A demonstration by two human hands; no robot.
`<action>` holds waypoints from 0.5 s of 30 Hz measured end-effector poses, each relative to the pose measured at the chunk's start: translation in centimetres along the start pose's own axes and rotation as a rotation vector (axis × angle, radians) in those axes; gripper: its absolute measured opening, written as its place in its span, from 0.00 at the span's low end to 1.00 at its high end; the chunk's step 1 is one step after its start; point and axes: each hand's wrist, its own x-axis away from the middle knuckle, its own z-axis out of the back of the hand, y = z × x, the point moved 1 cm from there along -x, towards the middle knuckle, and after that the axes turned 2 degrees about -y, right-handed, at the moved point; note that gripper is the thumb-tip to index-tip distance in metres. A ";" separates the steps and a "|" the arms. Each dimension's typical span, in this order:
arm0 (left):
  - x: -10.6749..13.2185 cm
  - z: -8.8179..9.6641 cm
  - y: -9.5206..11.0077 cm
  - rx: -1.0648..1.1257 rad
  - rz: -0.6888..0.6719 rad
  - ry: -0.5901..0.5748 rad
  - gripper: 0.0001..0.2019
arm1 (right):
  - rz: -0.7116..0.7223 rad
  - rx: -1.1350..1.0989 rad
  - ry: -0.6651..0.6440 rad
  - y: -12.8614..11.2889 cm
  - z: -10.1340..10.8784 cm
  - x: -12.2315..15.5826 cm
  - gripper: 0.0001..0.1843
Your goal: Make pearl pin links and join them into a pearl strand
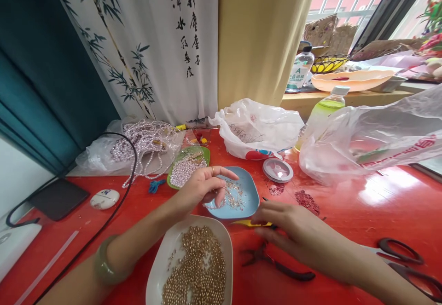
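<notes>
My left hand [207, 185] hovers over the blue plate [251, 190], its index finger stretched out and the other fingers curled in. A pale beaded strand [216, 204] shows just under those curled fingers and seems held by them. Small gold-coloured metal pieces [235, 197] lie on the plate. My right hand [286, 227] is at the plate's right corner, thumb and fingers apart, around a slim yellow tool [247, 223] on the table; part of it is hidden. Dark-handled pliers [276, 266] lie just below. A white tray [154, 275] of gold beads [198, 268] stands nearest me.
A green tray [206, 155] of pinkish beads and bagged bead strands [145, 139] are at the back left. Plastic bags [258, 128], a bottle [326, 107] and a round lidded case [278, 170] stand behind. Scissors [400, 250] lie right; a black cable [133, 158] arches at left.
</notes>
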 end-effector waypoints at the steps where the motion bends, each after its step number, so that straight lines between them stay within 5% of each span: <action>1: 0.1 -0.1 0.0 -0.004 0.007 -0.007 0.11 | -0.060 -0.073 0.053 0.1 0.1 -0.5 0.10; 4: 0.2 -0.4 0.0 -0.021 0.019 -0.033 0.11 | -0.154 -0.375 0.124 0.4 0.0 -2.1 0.13; 7: 0.2 -0.4 -0.1 -0.037 0.012 -0.051 0.10 | -0.081 -0.651 -0.015 0.3 -0.4 -3.8 0.13; 10: 0.0 -0.1 -0.3 -0.076 -0.016 -0.018 0.10 | -0.078 -0.783 -0.098 0.4 -0.8 -5.0 0.11; 15: -0.7 0.9 -0.8 -0.173 0.018 0.049 0.11 | -0.278 -0.943 -0.089 1.8 -1.4 -5.9 0.11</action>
